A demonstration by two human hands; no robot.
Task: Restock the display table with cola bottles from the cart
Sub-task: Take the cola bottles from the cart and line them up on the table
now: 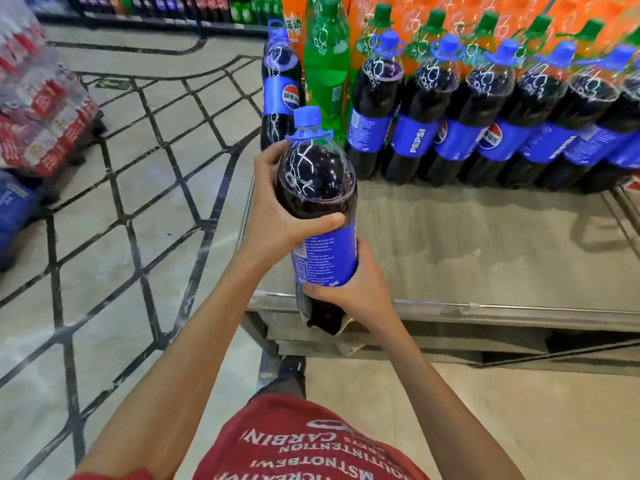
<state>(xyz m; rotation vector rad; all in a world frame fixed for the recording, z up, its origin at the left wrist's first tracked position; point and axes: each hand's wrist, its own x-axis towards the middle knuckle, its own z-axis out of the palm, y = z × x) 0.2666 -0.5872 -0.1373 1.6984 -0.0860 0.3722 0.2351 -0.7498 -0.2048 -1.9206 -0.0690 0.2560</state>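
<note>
Off to the left, shrink-wrapped packs with red labels (41, 109) sit stacked on the tiled floor (138, 202). At the front left corner of the display table (485, 244), the person's left hand (277, 216) curls round the upper body of a cola bottle (317, 188), thumb across its front, while the right hand (349, 289) grips it below the blue label, base off the tabletop. Along the table's back stand a green bottle (327, 67) and, further right, a row of cola bottles (460, 133), upright and touching, with orange bottles (412, 19) behind.
</note>
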